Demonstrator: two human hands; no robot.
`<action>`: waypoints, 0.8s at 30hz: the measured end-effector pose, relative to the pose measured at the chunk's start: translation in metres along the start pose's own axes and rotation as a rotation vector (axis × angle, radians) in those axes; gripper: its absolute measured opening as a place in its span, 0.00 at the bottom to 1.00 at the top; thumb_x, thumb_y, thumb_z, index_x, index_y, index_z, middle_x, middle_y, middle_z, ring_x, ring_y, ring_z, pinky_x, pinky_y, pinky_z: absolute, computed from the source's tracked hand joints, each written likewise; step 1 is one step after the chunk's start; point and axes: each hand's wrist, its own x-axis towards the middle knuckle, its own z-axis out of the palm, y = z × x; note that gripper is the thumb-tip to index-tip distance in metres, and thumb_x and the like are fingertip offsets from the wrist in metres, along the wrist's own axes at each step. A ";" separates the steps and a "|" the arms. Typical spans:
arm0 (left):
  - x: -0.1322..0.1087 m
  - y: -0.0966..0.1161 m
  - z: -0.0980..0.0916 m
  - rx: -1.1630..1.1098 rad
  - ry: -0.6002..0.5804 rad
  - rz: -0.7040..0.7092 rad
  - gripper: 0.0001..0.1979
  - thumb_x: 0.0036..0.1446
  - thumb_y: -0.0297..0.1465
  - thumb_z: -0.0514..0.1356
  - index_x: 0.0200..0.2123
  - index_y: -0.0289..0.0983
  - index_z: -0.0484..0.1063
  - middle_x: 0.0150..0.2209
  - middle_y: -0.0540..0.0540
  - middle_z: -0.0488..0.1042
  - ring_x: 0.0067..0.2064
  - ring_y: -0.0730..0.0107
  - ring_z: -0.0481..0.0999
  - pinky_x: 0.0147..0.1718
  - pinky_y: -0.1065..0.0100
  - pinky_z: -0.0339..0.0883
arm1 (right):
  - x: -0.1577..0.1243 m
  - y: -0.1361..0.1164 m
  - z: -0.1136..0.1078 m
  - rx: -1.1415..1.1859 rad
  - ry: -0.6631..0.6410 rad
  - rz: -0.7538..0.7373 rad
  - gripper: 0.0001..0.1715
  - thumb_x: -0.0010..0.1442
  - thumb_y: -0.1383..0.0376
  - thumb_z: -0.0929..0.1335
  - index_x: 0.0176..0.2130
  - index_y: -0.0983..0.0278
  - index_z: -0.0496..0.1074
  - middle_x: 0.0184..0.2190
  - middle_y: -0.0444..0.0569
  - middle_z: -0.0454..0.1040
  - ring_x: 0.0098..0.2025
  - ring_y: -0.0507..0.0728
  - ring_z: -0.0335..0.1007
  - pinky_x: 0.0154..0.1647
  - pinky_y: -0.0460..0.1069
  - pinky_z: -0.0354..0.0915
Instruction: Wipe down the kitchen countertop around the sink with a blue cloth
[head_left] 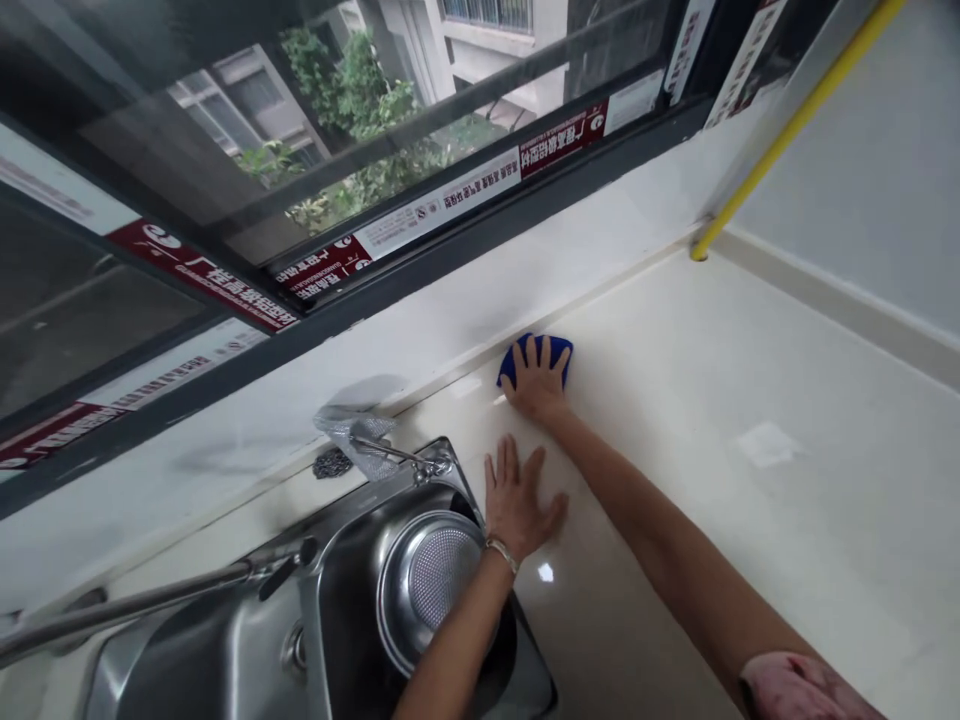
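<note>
- Right hand (534,385) is lying palm-down, opened flat with fingers spread, holding the blue cloth (560,352) only by pressing from above.
- Cloth count: one. It's sitting directly under the right hand's fingers, edges showing past the fingertips and on both sides. It's resting on the white desk (750,350), near the foot of the wall under the window (450,256).
- Left hand (517,505) is opening wide too, fingers and thumb splayed, grasping nothing. It's hovering over or resting on the desk beside the sink (321,640); can't tell whether the palm is touching. Cloth is lying beyond its fingertips, a little apart.
- Hands: two. Bracelets: one (501,555), circling the left wrist.
- Sink: one, with two bowls standing side by side.
- Metal strainers: one (435,570), sitting in the bowl nearer the hands; left forearm is partly covering it.
- Long metal spouts: one (187,588), reaching over the other bowl.
- Thin chrome taps: one (382,448), standing at the sink's back corner; one clear plastic wrap (349,430) is hanging around its end.
- Mesh scourers: one (331,462), lying just beside that wrap.
- Yellow pipes: one (795,130), running down to the desk's far corner.
</note>
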 end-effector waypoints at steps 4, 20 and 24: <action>0.002 -0.001 -0.001 0.014 -0.015 -0.006 0.39 0.60 0.49 0.66 0.71 0.44 0.64 0.79 0.32 0.46 0.79 0.38 0.45 0.74 0.33 0.47 | -0.022 -0.009 -0.001 0.103 -0.070 -0.350 0.39 0.71 0.49 0.63 0.74 0.59 0.62 0.77 0.54 0.56 0.78 0.73 0.42 0.76 0.76 0.33; 0.020 -0.014 0.001 0.087 0.038 -0.024 0.36 0.65 0.49 0.61 0.71 0.40 0.67 0.77 0.31 0.52 0.79 0.42 0.48 0.74 0.38 0.46 | -0.316 0.120 -0.021 -0.036 0.335 0.166 0.36 0.74 0.56 0.62 0.76 0.55 0.57 0.76 0.53 0.58 0.77 0.74 0.49 0.73 0.79 0.47; 0.025 -0.015 0.000 0.127 0.019 -0.034 0.36 0.66 0.50 0.59 0.72 0.40 0.65 0.77 0.30 0.51 0.79 0.42 0.48 0.74 0.40 0.45 | -0.406 0.100 -0.006 0.029 0.384 0.191 0.45 0.71 0.57 0.66 0.79 0.47 0.46 0.76 0.50 0.56 0.77 0.78 0.49 0.71 0.83 0.47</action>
